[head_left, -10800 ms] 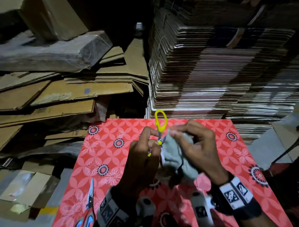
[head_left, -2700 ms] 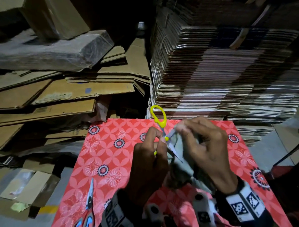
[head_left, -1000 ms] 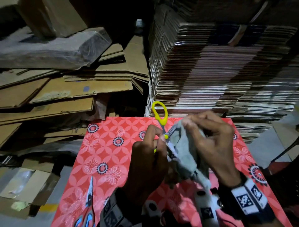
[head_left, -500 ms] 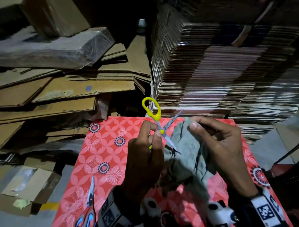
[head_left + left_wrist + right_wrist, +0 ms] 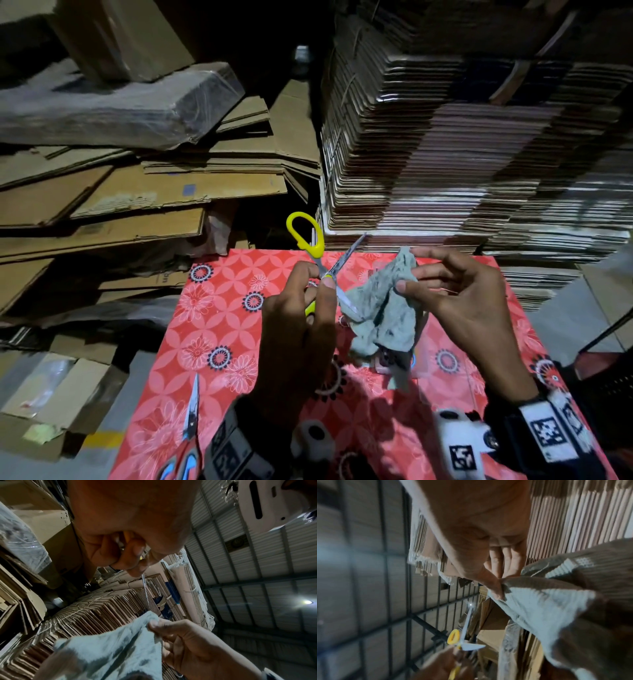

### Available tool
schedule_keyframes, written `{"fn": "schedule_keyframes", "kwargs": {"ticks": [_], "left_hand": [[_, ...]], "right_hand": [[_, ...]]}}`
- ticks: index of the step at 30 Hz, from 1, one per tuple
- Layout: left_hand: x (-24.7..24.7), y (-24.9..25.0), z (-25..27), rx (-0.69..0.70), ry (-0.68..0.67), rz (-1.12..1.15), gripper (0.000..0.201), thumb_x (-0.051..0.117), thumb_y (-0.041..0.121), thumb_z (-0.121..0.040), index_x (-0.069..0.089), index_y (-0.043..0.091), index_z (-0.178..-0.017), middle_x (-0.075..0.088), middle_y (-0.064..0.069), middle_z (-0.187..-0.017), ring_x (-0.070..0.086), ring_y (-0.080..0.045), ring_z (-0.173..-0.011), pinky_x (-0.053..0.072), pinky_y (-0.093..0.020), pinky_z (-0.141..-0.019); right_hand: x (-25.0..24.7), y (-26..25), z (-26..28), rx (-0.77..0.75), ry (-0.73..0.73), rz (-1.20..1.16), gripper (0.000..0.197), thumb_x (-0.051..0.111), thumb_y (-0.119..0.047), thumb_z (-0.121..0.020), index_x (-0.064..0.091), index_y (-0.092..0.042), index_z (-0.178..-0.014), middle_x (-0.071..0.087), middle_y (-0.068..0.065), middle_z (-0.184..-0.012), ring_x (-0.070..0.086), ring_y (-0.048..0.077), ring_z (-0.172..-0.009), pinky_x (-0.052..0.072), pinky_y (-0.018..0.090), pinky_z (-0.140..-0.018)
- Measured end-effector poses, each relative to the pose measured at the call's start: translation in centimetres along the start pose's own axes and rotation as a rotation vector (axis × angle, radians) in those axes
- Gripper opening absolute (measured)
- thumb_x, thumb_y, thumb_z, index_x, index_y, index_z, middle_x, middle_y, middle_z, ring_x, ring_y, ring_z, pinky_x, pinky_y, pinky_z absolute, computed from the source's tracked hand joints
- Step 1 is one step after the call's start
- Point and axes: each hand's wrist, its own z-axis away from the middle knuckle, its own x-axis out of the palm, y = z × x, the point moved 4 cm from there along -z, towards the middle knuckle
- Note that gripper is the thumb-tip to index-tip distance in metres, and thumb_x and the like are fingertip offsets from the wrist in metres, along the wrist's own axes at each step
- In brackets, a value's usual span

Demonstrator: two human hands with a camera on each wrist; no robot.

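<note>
In the grip of the left hand (image 5: 298,329), one yellow-handled scissors (image 5: 329,274) stands handle-up, blades spread, the lower blade pointing at the one grey cloth (image 5: 383,308), which the right hand (image 5: 459,301) pinches just beside.

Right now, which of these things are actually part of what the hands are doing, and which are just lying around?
In use: yellow scissors, blades open, held by the left hand; grey cloth, pinched by the right hand.
Lying about: second scissors on the red patterned cover; loose cardboard sheets; bundled cardboard stacks; plastic-wrapped bundle.
</note>
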Motion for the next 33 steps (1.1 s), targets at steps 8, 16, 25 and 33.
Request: {"fn": "schedule_keyframes", "kwargs": {"ticks": [8,16,25,33], "left_hand": [[0.7,-1.1,0.3,-0.056,-0.038,-0.041,0.020,0.049,0.035,-0.103,0.051,0.025,-0.085,0.040,-0.016,-0.054,0.037,-0.026,-0.044,0.031,-0.040,-0.047],[1.9,-1.0,0.3,0.019,-0.061,-0.105,0.026,0.052,0.030,-0.104,0.043,0.027,-0.079,0.042,-0.005,-0.052,0.045,-0.026,-0.046,0.037,-0.047,-0.050],[1.7,-1.1,0.2,0.045,-0.063,-0.178,0.030,0.052,0.026,-0.104,0.040,0.027,-0.077,0.038,0.002,-0.054,0.041,-0.021,-0.047,0.035,-0.042,-0.050],[1.3,0.2,0.1,0.059,-0.118,-0.136,0.029,0.048,0.027,-0.107,0.039,0.026,-0.079,0.037,0.000,-0.054,0.039,-0.016,-0.045,0.031,-0.036,-0.048]], "right_hand": [[-0.2,1.0,-0.4,-0.025,0.061,0.288,0.050,0.085,-0.007,-0.081,0.057,-0.038,-0.108,0.066,0.000,-0.071,0.062,0.008,-0.060,0.054,0.031,-0.065],[0.9,-1.6,0.7,-0.126,0.053,0.101,0.038,0.085,-0.012,-0.084,0.057,-0.035,-0.094,0.064,-0.001,-0.069,0.058,0.014,-0.057,0.053,0.034,-0.059],[2.8,-1.9,1.9,-0.165,-0.047,-0.130,0.031,0.080,0.010,-0.082,0.077,-0.020,-0.089,0.078,0.003,-0.091,0.072,0.015,-0.081,0.058,0.023,-0.074],[3.7,-3.0,3.8,-0.277,0.044,-0.126,0.034,0.084,0.000,-0.080,0.076,-0.024,-0.101,0.079,-0.005,-0.098,0.075,0.015,-0.089,0.057,0.020,-0.078]]}}
